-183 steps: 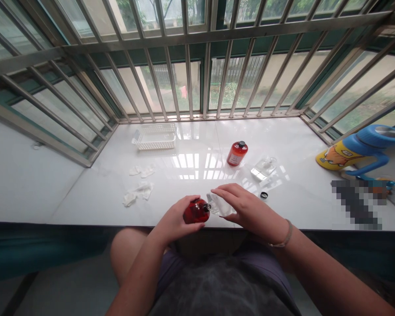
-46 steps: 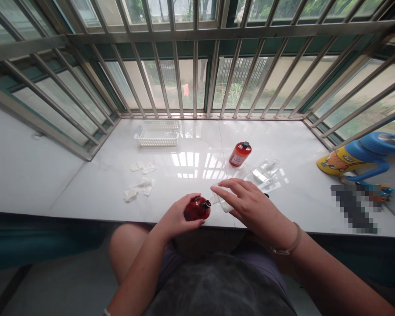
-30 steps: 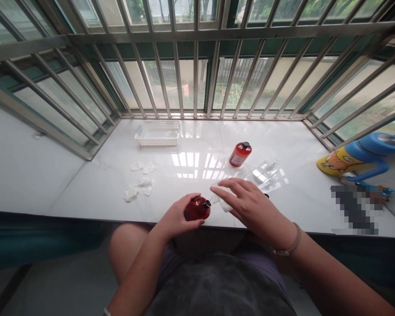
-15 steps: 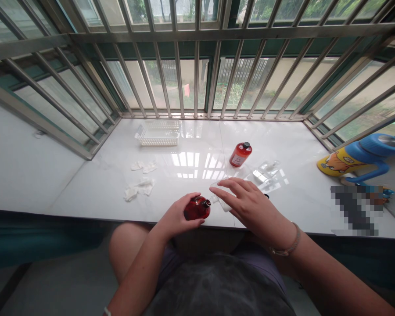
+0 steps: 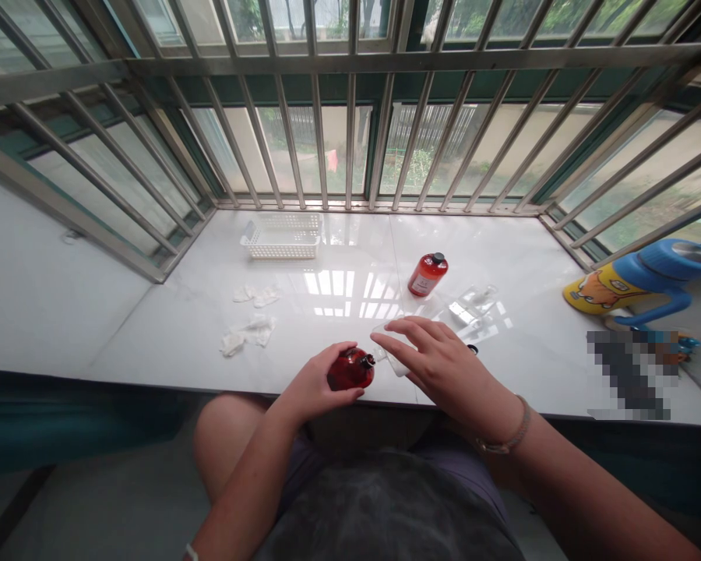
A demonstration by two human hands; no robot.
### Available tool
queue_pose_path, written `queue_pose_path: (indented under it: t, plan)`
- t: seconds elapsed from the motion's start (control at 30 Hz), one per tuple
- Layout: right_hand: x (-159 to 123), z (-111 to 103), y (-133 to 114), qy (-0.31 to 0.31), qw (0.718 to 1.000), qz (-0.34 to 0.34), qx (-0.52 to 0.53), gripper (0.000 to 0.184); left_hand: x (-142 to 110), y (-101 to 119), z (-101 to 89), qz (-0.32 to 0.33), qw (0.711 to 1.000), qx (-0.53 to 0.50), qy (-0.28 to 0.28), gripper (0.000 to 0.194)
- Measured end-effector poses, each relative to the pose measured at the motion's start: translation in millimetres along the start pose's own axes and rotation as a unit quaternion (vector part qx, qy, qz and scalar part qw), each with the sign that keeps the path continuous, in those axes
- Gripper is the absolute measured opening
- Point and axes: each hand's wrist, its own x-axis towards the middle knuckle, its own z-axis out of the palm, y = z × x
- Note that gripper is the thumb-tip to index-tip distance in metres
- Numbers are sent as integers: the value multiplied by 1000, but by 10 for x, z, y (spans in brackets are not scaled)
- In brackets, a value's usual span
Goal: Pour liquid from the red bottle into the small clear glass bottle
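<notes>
My left hand (image 5: 312, 383) is wrapped round a dark red bottle (image 5: 350, 368) with its cap off, tilted so that its mouth points right. My right hand (image 5: 444, 366) is closed over a small clear container (image 5: 394, 363) right at the red bottle's mouth; most of it is hidden under my fingers. Both are at the near edge of the white marble sill (image 5: 169, 327). A small black cap (image 5: 473, 349) lies just right of my right hand.
A second red bottle (image 5: 427, 273) with a black cap stands further back, beside clear plastic packaging (image 5: 472, 304). A white basket (image 5: 281, 236) sits at the back left, crumpled tissues (image 5: 248, 331) nearer left. A blue and yellow jug (image 5: 636, 280) lies at the right. Metal bars enclose the sill.
Hardly anything has moved: both hands hold the bottle and the clear container together in the same place. Only the camera has shifted slightly.
</notes>
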Motion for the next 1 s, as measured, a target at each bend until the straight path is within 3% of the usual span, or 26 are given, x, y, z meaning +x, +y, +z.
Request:
queue_pose_path:
  t: [0.37, 0.6, 0.77, 1.0]
  plan:
    - [14, 41, -12, -2, 1000, 4, 20, 66, -4, -11, 11, -1, 1000, -21, 3, 80]
    - [5, 33, 9, 3, 997, 19, 73, 80, -17, -2, 50, 6, 999, -50, 11, 81]
    - [-21, 44, 33, 35, 986, 34, 157, 71, -18, 12, 85, 2, 998, -52, 25, 80]
    - [-32, -32, 56, 8, 985, 35, 169, 70, -3, 55, 147, 3, 998, -51, 27, 79]
